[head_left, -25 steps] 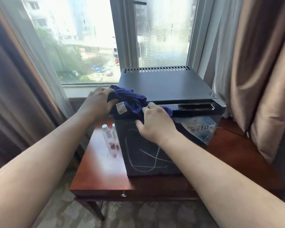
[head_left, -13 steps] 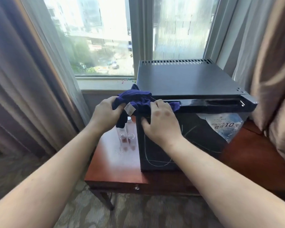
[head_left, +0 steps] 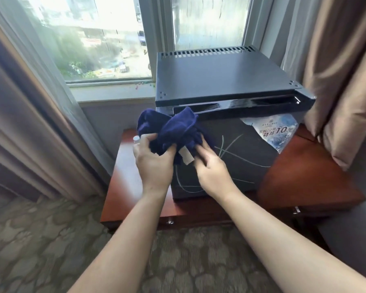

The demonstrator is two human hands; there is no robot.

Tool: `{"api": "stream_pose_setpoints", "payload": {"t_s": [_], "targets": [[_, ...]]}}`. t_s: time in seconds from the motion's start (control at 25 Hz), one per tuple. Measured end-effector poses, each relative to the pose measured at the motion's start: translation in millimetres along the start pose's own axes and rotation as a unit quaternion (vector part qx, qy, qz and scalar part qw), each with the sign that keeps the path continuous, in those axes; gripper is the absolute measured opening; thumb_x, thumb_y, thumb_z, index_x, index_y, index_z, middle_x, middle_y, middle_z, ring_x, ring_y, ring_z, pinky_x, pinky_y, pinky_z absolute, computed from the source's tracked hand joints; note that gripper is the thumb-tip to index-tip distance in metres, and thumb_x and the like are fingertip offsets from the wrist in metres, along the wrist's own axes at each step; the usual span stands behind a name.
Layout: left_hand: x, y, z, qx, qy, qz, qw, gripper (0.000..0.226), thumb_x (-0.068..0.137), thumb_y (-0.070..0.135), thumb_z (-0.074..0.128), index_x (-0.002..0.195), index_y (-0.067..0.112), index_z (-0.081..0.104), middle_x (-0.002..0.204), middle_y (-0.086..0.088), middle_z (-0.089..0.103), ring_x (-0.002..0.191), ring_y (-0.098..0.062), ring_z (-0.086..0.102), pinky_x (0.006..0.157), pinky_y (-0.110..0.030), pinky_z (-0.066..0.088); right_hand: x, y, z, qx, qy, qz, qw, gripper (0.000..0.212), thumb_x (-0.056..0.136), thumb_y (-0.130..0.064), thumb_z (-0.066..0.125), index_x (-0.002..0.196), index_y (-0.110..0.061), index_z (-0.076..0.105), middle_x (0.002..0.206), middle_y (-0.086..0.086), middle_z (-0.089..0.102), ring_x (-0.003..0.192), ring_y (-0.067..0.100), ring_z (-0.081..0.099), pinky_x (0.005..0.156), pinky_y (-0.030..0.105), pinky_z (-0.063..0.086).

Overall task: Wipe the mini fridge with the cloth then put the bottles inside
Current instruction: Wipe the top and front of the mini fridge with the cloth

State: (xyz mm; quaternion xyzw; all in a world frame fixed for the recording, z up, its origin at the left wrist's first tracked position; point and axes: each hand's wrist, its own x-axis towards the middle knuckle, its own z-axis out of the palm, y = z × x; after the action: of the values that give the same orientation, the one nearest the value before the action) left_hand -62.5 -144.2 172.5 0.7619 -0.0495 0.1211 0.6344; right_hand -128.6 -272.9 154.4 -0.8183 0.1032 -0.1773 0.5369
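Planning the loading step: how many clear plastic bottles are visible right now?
1. The bottle shows only its white cap above the left hand, beside the black mini fridge on the red-brown wooden table. More may hide behind that hand and the dark blue cloth.

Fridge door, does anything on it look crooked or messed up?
Yes. The blue-and-white paper label at the upper right of the mini fridge door sits tilted and wrinkled, not square to the edges. Pale curved lines also cross the door. I cannot tell whether they are scratches or a printed pattern.
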Motion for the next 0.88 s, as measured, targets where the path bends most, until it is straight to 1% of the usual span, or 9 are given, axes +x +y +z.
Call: {"api": "stream_pose_setpoints", "payload": {"t_s": [0.08,0.16,0.24,0.36,0.4,0.52,0.64,0.76,0.88], "targets": [[-18,-9,18,0.001,-0.008,-0.008,1.000,0.035,0.072,0.029,0.085,0.100,0.028,0.065,0.110,-0.005,0.056,0.099,-0.023,0.065,0.092,-0.044,0.055,-3,2,-1,0.252,0.058,0.119,0.959,0.032,0.097,-0.027,0.060,0.128,-0.020,0.069,0.132,-0.003,0.070,0.127,0.014,0.061,0.111,0.040,0.047],[-32,-12,36,0.005,-0.032,-0.015,0.999,0.037,0.072,0.030,0.086,0.104,0.024,0.068,0.114,-0.004,0.057,0.107,-0.021,0.062,0.098,-0.041,0.052,-4,7,-9,0.386,0.092,0.194,0.897,0.034,0.091,-0.038,0.071,0.120,-0.022,0.069,0.114,-0.004,0.077,0.106,0.014,0.072,0.086,0.034,0.059],[-43,-10,51,0.011,-0.056,-0.031,0.998,0.042,0.075,0.029,0.084,0.113,0.027,0.068,0.118,-0.002,0.059,0.111,-0.013,0.060,0.102,-0.036,0.050,0,15,-21,0.404,0.113,0.216,0.882,0.039,0.087,-0.034,0.077,0.121,-0.017,0.065,0.109,-0.001,0.078,0.097,0.016,0.074,0.076,0.031,0.059],[-60,3,72,-0.008,-0.068,-0.008,0.998,0.047,0.082,0.024,0.080,0.128,0.025,0.066,0.128,-0.001,0.058,0.113,0.013,0.053,0.096,-0.005,0.044,7,17,-41,0.419,0.143,0.202,0.873,0.042,0.090,-0.019,0.075,0.126,-0.005,0.060,0.120,0.016,0.073,0.105,0.034,0.073,0.082,0.041,0.060],[-64,9,78,-0.029,-0.062,0.006,0.998,0.048,0.085,0.021,0.079,0.131,0.020,0.065,0.130,-0.002,0.057,0.116,0.012,0.053,0.089,0.000,0.043,9,14,-48,0.429,0.153,0.185,0.871,0.041,0.089,-0.016,0.076,0.125,-0.004,0.060,0.121,0.018,0.072,0.109,0.037,0.071,0.088,0.045,0.060],[-68,29,98,-0.066,-0.033,0.052,0.996,0.049,0.088,0.018,0.077,0.135,0.014,0.063,0.130,-0.004,0.057,0.121,-0.013,0.061,0.087,-0.008,0.050,21,2,-71,0.439,0.167,0.121,0.874,0.039,0.086,-0.015,0.080,0.120,-0.006,0.064,0.119,0.018,0.073,0.114,0.040,0.069,0.100,0.051,0.055],[-68,34,116,-0.090,-0.013,0.065,0.994,0.047,0.087,0.013,0.079,0.132,0.014,0.066,0.125,-0.004,0.058,0.113,-0.019,0.066,0.082,-0.006,0.051,29,3,-84,0.416,0.186,0.115,0.883,0.026,0.085,-0.016,0.080,0.106,-0.008,0.068,0.110,0.020,0.075,0.108,0.039,0.071,0.097,0.052,0.057],[-75,18,133,-0.064,-0.009,0.041,0.997,0.045,0.082,0.013,0.083,0.125,0.017,0.071,0.114,0.006,0.061,0.100,-0.011,0.069,0.077,-0.003,0.048,30,29,-87,0.370,0.221,0.158,0.888,0.014,0.085,-0.016,0.079,0.093,-0.011,0.069,0.102,0.021,0.075,0.102,0.035,0.073,0.094,0.056,0.056],[-88,-10,148,0.000,-0.024,-0.022,0.999,0.043,0.078,0.020,0.086,0.119,0.022,0.074,0.105,0.019,0.060,0.089,0.002,0.065,0.077,-0.003,0.046,29,70,-90,0.351,0.233,0.224,0.879,0.015,0.083,-0.012,0.080,0.089,-0.011,0.066,0.097,0.020,0.075,0.091,0.034,0.072,0.088,0.057,0.056]]}}
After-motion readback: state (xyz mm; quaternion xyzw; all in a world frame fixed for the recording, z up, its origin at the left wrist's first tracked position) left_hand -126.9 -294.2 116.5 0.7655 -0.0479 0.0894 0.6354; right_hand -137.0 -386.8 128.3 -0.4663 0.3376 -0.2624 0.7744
